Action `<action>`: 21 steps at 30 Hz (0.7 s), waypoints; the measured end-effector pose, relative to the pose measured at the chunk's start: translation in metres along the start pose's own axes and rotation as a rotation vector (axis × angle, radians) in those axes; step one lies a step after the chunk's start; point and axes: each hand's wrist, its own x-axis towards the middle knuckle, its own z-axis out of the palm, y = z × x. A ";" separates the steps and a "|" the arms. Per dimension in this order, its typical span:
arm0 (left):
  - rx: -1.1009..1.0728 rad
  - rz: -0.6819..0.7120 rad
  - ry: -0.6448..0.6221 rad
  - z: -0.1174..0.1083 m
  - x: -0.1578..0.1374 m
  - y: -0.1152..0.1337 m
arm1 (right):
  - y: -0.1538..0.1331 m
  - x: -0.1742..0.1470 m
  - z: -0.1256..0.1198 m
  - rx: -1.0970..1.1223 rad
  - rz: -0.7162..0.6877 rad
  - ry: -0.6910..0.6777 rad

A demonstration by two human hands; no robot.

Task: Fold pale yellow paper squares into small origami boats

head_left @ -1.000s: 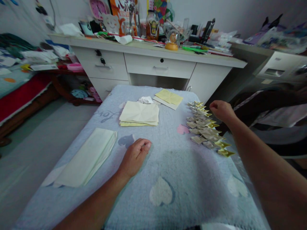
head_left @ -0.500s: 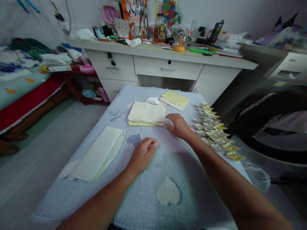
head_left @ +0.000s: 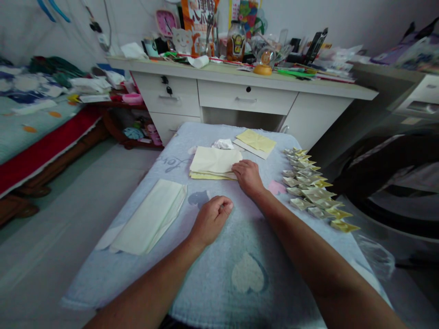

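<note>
A stack of cream and yellow paper lies on the cloth-covered table in front of me. My right hand is at its right edge, fingers bent close together over the paper's corner; the thumb is hidden. Nearer to me, my left hand rests on the cloth with curled fingers and nothing visible in it. To its left lies a folded pale-green paper bundle. Several folded paper pieces, silver and yellow with pointed ends, stand in rows along the right side.
Yellow and white sheets lie behind the stack, beside a crumpled white tissue. Beyond the table stands a white desk crowded with jars and small items. A bed is at the left, a washing machine at the right.
My right hand has moved left onto the stack's right edge, and its fingers have drawn together. My left hand stays on the cloth. The view has shifted slightly.
</note>
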 end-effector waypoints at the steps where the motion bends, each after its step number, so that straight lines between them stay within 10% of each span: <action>1: 0.001 0.001 0.000 0.000 0.000 0.000 | -0.002 0.000 -0.001 0.009 0.002 0.009; 12: -0.087 -0.042 0.022 0.002 0.000 -0.003 | -0.014 -0.012 -0.012 -0.047 -0.077 0.054; 21: -0.805 -0.263 0.308 0.006 0.010 -0.013 | -0.048 -0.065 -0.036 -0.062 -0.236 0.135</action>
